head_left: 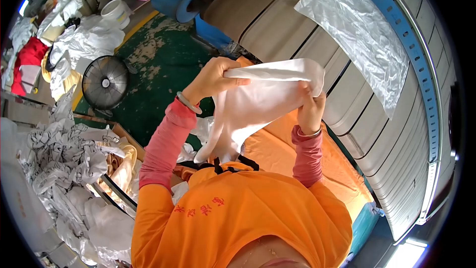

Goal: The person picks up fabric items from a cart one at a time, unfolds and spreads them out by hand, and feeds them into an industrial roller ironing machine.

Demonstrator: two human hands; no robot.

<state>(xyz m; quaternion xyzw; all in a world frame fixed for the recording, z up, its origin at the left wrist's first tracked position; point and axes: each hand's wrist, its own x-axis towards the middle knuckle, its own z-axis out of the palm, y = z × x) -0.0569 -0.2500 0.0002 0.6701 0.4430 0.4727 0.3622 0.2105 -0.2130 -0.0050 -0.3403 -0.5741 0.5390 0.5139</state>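
Observation:
Both my hands hold a piece of white cloth (260, 100) in the air in front of my chest. My left hand (216, 78) pinches its upper left edge between thumb and fingers. At the upper right corner, my right hand (311, 108) grips the cloth, thumb showing in front and fingers partly hidden behind the fabric. The top edge is stretched between the hands and folded over at the right. Below, the loose part hangs down in folds towards my left side.
On the right, a large slatted machine bed (342, 94) carries a flat whitish sheet (359, 34). Orange fabric (277, 144) spreads beneath my hands. A black fan (105, 83) stands on the green floor (153, 59). Crumpled white cloths (74, 159) pile at left, near a white bucket (116, 14).

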